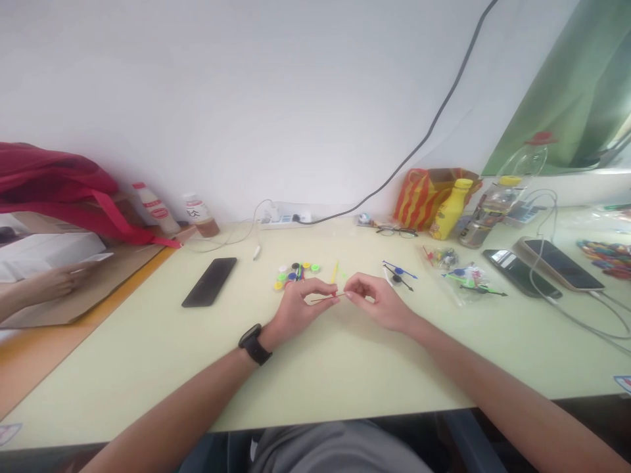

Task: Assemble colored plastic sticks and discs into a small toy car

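Over the middle of the table, my left hand [306, 302] pinches a small, thin red stick-like piece [325, 299] between thumb and fingers. A black watch is on that wrist. My right hand [377, 301] is closed at the piece's other end, fingertips together close to the left ones. The piece's exact kind is too small to make out. Just beyond my left hand lie several small round plastic pieces [315, 268] in white, yellow, green and blue, partly hidden by it. A yellow stick [334, 270] lies behind my fingertips. Blue and black arrow-shaped pieces [398, 276] rest beyond my right hand.
A black phone [210, 282] lies left. Clear bags of small parts [470, 282] and two charging phones [562, 264] with cables are right. Bottles [451, 209] and a striped bag [417, 197] stand behind. Another person's hand [54, 284] is at far left, by cardboard.
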Demonstrator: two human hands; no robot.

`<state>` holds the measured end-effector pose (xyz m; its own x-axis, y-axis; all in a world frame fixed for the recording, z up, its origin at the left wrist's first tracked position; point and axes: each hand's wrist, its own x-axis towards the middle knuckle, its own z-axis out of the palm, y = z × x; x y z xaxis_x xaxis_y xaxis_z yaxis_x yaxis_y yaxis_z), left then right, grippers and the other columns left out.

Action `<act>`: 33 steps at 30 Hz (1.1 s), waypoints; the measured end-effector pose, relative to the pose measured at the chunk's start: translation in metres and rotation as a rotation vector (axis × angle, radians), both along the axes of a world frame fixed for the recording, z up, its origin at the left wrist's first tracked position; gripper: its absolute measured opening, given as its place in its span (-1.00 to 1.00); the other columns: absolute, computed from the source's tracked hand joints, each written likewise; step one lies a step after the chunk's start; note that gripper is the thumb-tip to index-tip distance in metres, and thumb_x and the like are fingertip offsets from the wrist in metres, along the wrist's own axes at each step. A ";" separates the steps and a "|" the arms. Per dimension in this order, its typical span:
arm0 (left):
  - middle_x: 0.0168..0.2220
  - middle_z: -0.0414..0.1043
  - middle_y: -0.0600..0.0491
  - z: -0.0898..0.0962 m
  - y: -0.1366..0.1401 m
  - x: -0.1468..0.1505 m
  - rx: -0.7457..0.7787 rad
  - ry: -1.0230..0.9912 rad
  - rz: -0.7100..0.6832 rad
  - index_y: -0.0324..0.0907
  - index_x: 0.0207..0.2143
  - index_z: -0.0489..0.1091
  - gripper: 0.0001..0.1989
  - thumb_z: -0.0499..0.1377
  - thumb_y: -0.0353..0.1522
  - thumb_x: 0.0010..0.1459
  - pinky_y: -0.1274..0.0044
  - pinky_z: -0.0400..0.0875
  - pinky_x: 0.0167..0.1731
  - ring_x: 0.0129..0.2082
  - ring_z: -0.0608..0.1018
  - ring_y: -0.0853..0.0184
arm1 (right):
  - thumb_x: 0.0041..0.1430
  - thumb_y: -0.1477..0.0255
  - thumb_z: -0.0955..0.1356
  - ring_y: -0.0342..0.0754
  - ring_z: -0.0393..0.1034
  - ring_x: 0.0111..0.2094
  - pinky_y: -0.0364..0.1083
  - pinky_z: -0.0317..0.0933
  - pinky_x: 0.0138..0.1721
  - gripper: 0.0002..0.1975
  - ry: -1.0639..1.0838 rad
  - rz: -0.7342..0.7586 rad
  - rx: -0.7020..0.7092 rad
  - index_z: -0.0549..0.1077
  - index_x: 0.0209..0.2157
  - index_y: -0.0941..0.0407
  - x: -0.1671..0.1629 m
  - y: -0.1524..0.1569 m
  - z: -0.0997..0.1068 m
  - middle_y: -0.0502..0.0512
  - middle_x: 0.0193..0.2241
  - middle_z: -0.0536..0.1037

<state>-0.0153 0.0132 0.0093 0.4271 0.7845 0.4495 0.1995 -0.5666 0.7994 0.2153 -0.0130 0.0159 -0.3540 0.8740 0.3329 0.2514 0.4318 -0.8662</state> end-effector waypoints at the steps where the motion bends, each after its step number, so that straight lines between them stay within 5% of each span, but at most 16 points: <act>1: -0.17 0.69 -0.03 0.000 0.000 0.000 0.006 0.007 0.001 -0.11 -0.21 0.64 -0.85 0.42 -0.28 0.17 0.29 0.63 -0.08 -0.15 0.70 0.13 | 0.37 0.27 0.34 -0.06 0.39 -0.33 -0.07 0.29 -0.31 -0.83 0.020 0.009 -0.018 0.46 -0.22 0.07 0.000 0.000 0.000 0.05 -0.33 0.53; 15: -0.21 0.67 -0.06 0.002 -0.005 0.003 0.055 0.060 -0.079 -0.19 -0.21 0.58 -0.86 0.36 -0.31 0.24 0.39 0.59 -0.12 -0.19 0.69 0.20 | 0.33 0.24 0.40 -0.09 0.33 -0.35 -0.08 0.27 -0.25 -0.78 0.130 0.054 -0.133 0.46 -0.12 0.08 0.002 0.001 -0.001 0.00 -0.36 0.44; 23: 0.00 0.61 -0.16 0.007 -0.009 0.005 -0.192 -0.077 -0.252 -0.19 -0.13 0.62 -0.83 0.29 -0.30 0.32 0.30 0.53 0.10 0.07 0.61 0.12 | 0.31 0.20 0.42 -0.08 0.36 -0.34 -0.08 0.30 -0.34 -0.73 0.231 0.028 -0.140 0.46 -0.08 0.06 0.004 0.009 -0.004 0.04 -0.30 0.46; 28: -0.07 0.61 -0.12 0.005 -0.006 0.007 -0.327 -0.182 -0.205 -0.20 -0.04 0.57 -0.72 0.37 -0.28 0.24 0.28 0.57 0.05 -0.06 0.66 0.16 | 0.35 0.22 0.38 -0.02 0.44 -0.23 -0.01 0.38 -0.21 -0.75 0.134 -0.175 0.073 0.48 -0.04 0.04 0.007 0.007 -0.002 0.14 -0.10 0.53; 33: -0.15 0.62 -0.10 0.008 -0.003 0.006 -0.405 -0.247 -0.173 -0.25 -0.11 0.56 -0.72 0.40 -0.27 0.20 0.30 0.59 0.01 -0.11 0.68 0.18 | 0.44 0.23 0.29 -0.03 0.39 -0.33 -0.04 0.32 -0.28 -0.74 0.039 -0.164 0.194 0.51 0.00 0.02 0.008 -0.001 0.003 0.08 -0.31 0.53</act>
